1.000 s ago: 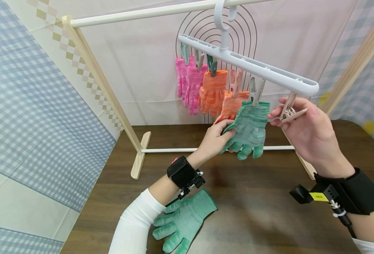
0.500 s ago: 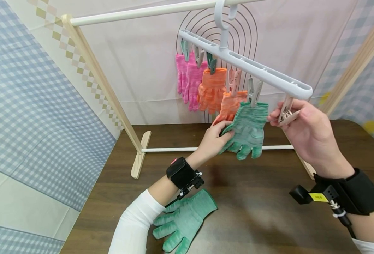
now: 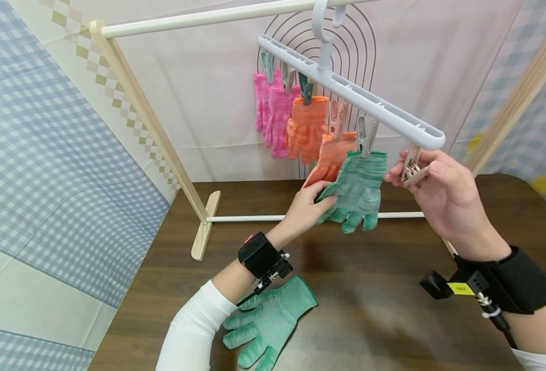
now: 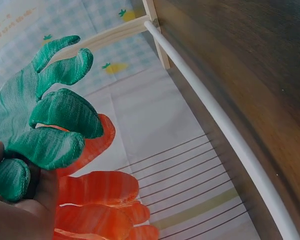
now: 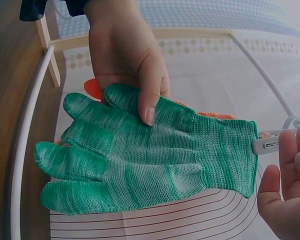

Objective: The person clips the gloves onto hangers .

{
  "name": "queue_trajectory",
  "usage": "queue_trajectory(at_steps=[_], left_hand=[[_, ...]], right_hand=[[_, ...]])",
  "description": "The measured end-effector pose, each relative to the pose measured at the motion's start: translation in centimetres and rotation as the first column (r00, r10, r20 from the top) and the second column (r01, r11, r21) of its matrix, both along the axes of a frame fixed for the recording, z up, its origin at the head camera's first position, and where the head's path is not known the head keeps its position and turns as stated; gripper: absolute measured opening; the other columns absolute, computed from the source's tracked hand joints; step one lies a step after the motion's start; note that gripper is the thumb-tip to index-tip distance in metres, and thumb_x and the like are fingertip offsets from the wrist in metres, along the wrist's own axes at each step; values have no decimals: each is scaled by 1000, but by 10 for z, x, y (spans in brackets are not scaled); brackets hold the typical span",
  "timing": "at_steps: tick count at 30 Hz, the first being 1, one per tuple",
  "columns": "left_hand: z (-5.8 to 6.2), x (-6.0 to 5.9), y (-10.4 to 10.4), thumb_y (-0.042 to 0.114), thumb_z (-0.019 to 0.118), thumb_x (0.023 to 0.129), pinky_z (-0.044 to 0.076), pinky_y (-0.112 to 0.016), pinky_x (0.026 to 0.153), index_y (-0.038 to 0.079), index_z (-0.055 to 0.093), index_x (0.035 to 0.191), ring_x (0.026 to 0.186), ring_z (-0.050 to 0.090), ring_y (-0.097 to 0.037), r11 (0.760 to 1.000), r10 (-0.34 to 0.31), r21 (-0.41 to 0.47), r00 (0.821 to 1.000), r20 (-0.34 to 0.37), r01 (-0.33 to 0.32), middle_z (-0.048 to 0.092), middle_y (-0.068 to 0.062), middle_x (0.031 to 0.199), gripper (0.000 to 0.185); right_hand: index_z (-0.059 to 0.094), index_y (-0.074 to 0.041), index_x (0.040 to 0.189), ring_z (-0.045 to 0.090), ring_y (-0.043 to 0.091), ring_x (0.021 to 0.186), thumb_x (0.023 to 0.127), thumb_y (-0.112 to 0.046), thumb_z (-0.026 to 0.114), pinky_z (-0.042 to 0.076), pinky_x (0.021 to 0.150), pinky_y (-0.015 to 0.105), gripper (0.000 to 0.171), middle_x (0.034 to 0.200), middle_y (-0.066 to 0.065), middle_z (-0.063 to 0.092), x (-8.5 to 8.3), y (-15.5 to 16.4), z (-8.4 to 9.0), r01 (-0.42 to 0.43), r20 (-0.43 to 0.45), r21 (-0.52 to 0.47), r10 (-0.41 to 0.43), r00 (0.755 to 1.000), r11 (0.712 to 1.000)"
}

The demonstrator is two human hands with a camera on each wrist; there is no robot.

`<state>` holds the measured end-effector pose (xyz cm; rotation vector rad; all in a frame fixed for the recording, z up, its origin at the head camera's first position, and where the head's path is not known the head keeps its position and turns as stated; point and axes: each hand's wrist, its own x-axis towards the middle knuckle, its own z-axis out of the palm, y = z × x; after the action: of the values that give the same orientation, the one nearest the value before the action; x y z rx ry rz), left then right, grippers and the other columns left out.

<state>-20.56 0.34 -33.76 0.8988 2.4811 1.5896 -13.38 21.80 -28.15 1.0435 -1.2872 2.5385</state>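
A green knit glove (image 3: 360,188) hangs by its cuff from a grey clothespin (image 3: 366,135) on the pale grey hanger (image 3: 361,95). My left hand (image 3: 306,206) pinches this glove at its thumb side; the right wrist view shows the thumb lying over the glove (image 5: 150,155). To the right, my right hand (image 3: 453,198) grips a beige-pink clothespin (image 3: 413,165) under the hanger's near end, with nothing in the pin's jaws. A second green glove (image 3: 275,319) lies flat on the table, partly under my left forearm.
Two pink gloves (image 3: 279,116) and two orange gloves (image 3: 307,129) hang farther back on the same hanger. It hooks over the white top rod (image 3: 208,19) of a wooden rack. A lower white rod (image 3: 245,219) runs just above the brown table (image 3: 361,309).
The hanger's near end has swung left, the right hand moving along with its clothespin. The hanging gloves and the left hand have shifted slightly left. The glove on the table stays put.
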Motion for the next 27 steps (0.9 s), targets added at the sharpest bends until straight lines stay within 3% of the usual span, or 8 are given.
queue_trajectory(at_steps=[11,19,27], left_hand=[[-9,-1,-6,20,56,86,42,-19,77,10,55,113,87,51,-8,999,-11,-42,999,33,13,60,-2,102,29],[-14,-1,-11,21,60,83,42,-20,77,9,53,116,89,50,-9,997,-54,-52,997,62,57,58,-3,105,36],[-16,0,-20,28,63,80,41,-26,88,12,47,122,102,50,-9,984,-71,-160,995,73,82,56,0,114,48]], right_hand=[[56,7,86,56,29,93,90,1,27,42,87,37,30,91,19,57,-4,2,-5,0,-25,3,0,1000,1000],[56,4,92,56,28,92,91,1,27,42,87,36,29,93,18,58,-3,1,-6,15,-9,18,-14,1000,1000],[54,6,97,58,27,90,91,1,28,43,85,34,27,89,16,58,-3,-1,-8,50,-11,47,-50,999,998]])
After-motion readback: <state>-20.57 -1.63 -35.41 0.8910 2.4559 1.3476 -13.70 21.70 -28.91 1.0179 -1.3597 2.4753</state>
